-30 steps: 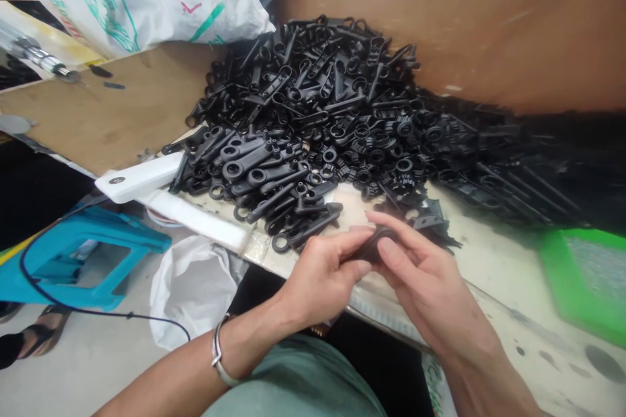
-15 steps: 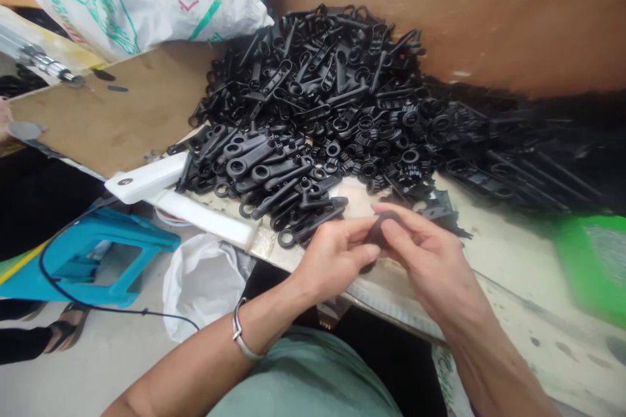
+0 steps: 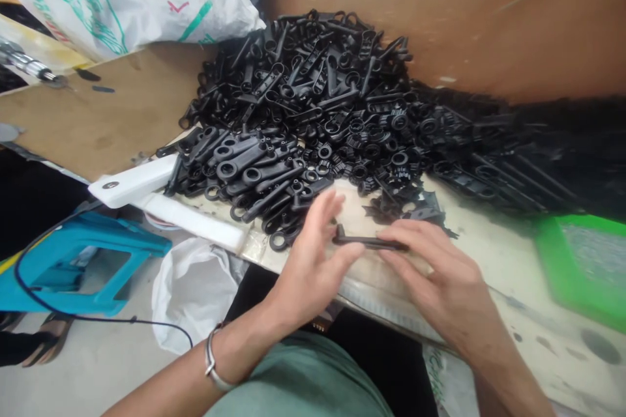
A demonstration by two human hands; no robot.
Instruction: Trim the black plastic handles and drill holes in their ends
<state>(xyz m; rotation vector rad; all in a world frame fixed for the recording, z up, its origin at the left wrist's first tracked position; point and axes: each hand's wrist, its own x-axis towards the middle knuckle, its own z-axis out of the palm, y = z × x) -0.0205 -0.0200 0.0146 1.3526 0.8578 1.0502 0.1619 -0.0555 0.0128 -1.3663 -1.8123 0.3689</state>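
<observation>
Both forearms bare, no sleeves in view. Left hand point(image 3: 313, 260) and right hand point(image 3: 440, 280) ungloved, no rings seen. 1 thin silver bangle point(image 3: 211, 365) on left wrist. Grey-green garment point(image 3: 303, 378) covers the lap.

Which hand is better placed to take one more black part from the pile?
Probably the left hand: its fingers are spread open beside the pile, while the right hand pinches the black part.
</observation>
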